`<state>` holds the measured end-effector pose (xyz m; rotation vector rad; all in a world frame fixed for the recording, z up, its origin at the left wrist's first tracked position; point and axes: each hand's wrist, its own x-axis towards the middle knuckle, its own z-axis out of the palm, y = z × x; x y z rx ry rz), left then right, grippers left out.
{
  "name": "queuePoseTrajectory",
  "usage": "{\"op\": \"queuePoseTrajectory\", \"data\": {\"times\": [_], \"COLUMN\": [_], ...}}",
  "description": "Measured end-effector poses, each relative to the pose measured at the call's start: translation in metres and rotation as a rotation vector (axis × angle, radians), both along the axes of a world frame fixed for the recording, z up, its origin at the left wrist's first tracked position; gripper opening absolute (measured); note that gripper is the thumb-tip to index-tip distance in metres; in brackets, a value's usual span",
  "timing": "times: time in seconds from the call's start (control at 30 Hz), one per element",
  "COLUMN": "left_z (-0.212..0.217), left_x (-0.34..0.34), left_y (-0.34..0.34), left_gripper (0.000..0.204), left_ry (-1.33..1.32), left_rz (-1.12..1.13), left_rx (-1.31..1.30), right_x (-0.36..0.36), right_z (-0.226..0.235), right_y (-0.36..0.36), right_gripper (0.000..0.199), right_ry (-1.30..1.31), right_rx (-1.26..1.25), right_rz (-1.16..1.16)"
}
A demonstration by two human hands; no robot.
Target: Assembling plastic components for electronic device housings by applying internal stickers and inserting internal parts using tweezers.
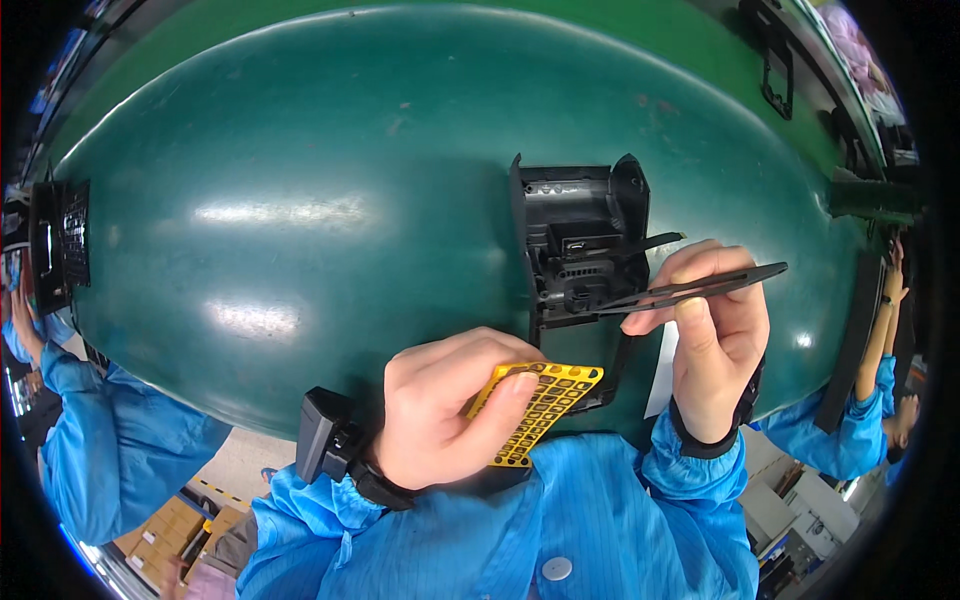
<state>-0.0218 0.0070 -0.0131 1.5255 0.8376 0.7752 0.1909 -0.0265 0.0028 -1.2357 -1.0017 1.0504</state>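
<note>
- Workbench seen from my head camera: a dark green surface (pixel 300 200) fills the view, with a black perforated part (pixel 60 240) lying at its far left edge.
- Beside it, a co-worker's blue sleeve (pixel 110 440) shows at lower left.
- Near centre, my left hand (pixel 440 410), a black wrist device (pixel 325 445) strapped behind it, holds a yellow keypad sheet (pixel 545 405); the fingers (pixel 500 400) are pressed together, pinching its edge.
- Just above the sheet, a black plastic housing (pixel 575 240) rests open side up on the surface.
- To its right, my right hand (pixel 715 330) pinches black tweezers (pixel 700 288) between thumb and fingers, tips touching the housing's lower part.
- At far right, another person's arm (pixel 870 380) reaches up along the surface's rim.
</note>
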Motion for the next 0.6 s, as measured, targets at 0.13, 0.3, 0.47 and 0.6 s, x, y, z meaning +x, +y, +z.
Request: {"op": "queuePoseTrajectory", "data": {"times": [0.13,0.3,0.47,0.6], "left_z": [-0.001,-0.001,-0.002,-0.001], "left_x": [0.005,0.008,0.009,0.013], "left_y": [-0.002,-0.004,-0.006,-0.008], "left_gripper": [0.022,0.023,0.024,0.025], "left_ry": [0.001,0.003,-0.010,-0.009], "left_rz": [0.008,0.007,0.005,0.007], "left_rx": [0.006,-0.002,-0.005,-0.005], "right_x": [0.005,0.008,0.009,0.014], "right_z": [-0.001,-0.001,-0.002,-0.002], "right_y": [0.000,-0.002,-0.003,-0.005], "right_gripper": [0.020,0.019,0.018,0.018], "right_ry": [0.019,-0.005,-0.016,-0.021], "right_rx": [-0.006,-0.014,-0.003,0.013], "right_rz": [0.002,0.007,0.005,0.016]}}
